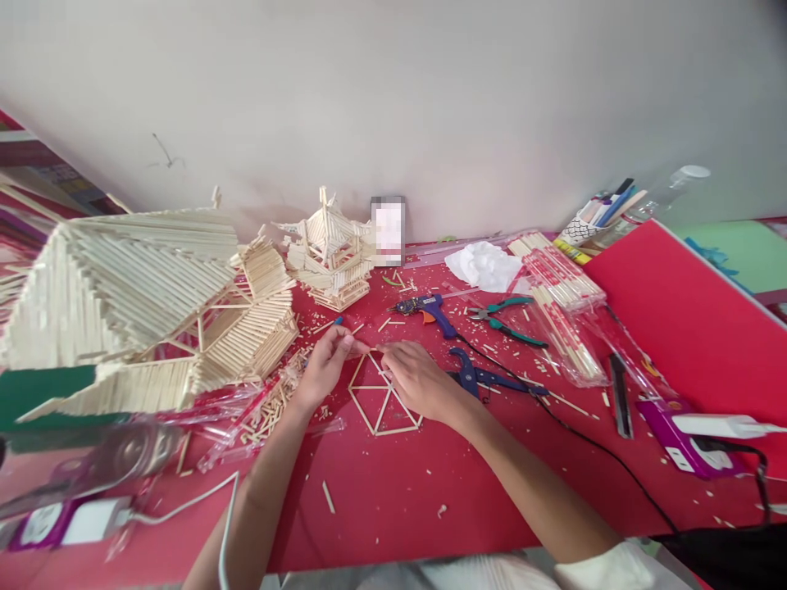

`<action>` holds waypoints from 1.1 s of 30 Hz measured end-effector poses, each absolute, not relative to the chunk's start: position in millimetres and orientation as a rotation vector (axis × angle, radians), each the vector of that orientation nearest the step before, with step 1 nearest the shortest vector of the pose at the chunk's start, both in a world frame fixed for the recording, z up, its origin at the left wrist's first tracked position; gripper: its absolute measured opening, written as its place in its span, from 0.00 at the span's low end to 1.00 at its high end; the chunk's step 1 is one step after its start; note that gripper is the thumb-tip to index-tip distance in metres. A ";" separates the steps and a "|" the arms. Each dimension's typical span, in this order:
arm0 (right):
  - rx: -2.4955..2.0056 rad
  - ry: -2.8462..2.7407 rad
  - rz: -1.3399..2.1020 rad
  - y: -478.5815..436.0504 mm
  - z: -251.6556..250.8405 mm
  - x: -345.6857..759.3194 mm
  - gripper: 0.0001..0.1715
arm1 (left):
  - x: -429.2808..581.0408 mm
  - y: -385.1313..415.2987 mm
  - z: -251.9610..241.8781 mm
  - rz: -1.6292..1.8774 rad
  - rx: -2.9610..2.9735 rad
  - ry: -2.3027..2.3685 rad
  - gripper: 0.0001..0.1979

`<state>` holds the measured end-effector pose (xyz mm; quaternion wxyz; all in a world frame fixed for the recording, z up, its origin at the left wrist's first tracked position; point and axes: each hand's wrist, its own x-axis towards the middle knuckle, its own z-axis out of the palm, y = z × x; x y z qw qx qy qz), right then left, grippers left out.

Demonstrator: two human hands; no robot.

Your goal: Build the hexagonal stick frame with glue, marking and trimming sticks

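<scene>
A flat hexagonal frame of thin wooden sticks (381,406) lies on the red table (467,483). My left hand (325,365) sits at its upper left corner, fingers pinched on a stick at the frame's top. My right hand (418,378) rests over the upper right part of the frame, fingertips pinched on the same top stick. The two hands nearly meet above the frame.
A large stick-built roof model (141,303) fills the left; a small stick pagoda (329,250) stands at the wall. Blue glue gun (427,310), green pliers (507,319), blue cutters (485,377), bagged chopsticks (562,295), black knife (620,393), power strips (694,438) and loose stick offcuts (270,410) surround.
</scene>
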<state>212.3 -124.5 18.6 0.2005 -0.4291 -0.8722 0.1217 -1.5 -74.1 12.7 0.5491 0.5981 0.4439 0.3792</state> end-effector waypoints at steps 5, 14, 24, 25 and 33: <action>-1.209 -2.486 0.214 -128.8 8.8 211.5 0.18 | -14.8 -71.0 15.1 0.882 1.713 1.260 0.15; -1.218 -2.515 0.125 -131.3 5.0 209.3 0.18 | -21.5 -76.6 -0.5 0.471 2.304 1.351 0.11; -1.223 -2.513 0.141 -131.1 3.5 209.6 0.18 | -12.0 -69.3 -1.6 0.515 2.323 1.287 0.08; -1.228 -2.513 0.142 -131.2 3.7 209.3 0.18 | -10.6 -68.5 -2.4 0.512 2.322 1.298 0.08; -1.235 -2.511 0.151 -131.3 4.7 209.4 0.16 | -3.6 -70.4 1.5 0.531 2.293 1.316 0.08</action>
